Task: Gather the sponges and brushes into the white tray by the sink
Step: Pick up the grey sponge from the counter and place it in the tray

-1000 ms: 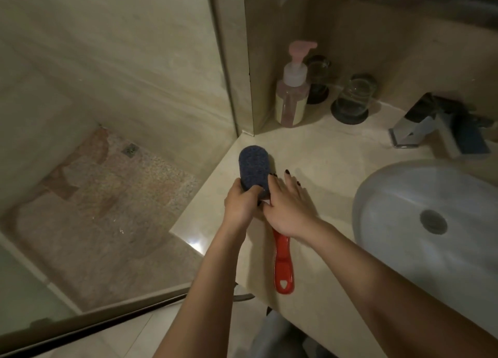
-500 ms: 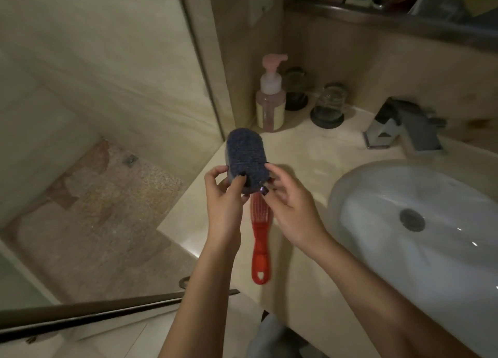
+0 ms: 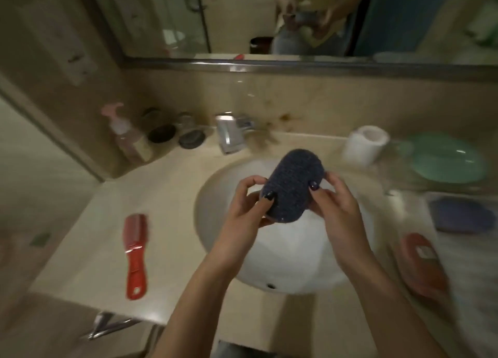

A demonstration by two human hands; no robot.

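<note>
A dark blue oval sponge [image 3: 292,185] is held in the air over the white sink basin [image 3: 215,195]. My left hand [image 3: 249,204] grips its left side and my right hand [image 3: 334,201] grips its right side. A red brush [image 3: 135,252] lies on the counter left of the basin, handle toward me. At the far right a blurred white tray [image 3: 431,195] holds a purple sponge [image 3: 460,214]. A red brush-like object [image 3: 423,263] lies just in front of the purple sponge; whether it is inside the tray I cannot tell.
A chrome tap [image 3: 229,133] stands behind the basin. A pink pump bottle [image 3: 125,136] and two glass jars [image 3: 175,131] sit at the back left. A toilet roll [image 3: 363,144] and a green dish [image 3: 450,160] are at the back right. A mirror [image 3: 242,20] hangs above.
Both hands lifted the sponge off the left counter and carried it right, over the basin. The view swung right; the red brush stayed on the counter.
</note>
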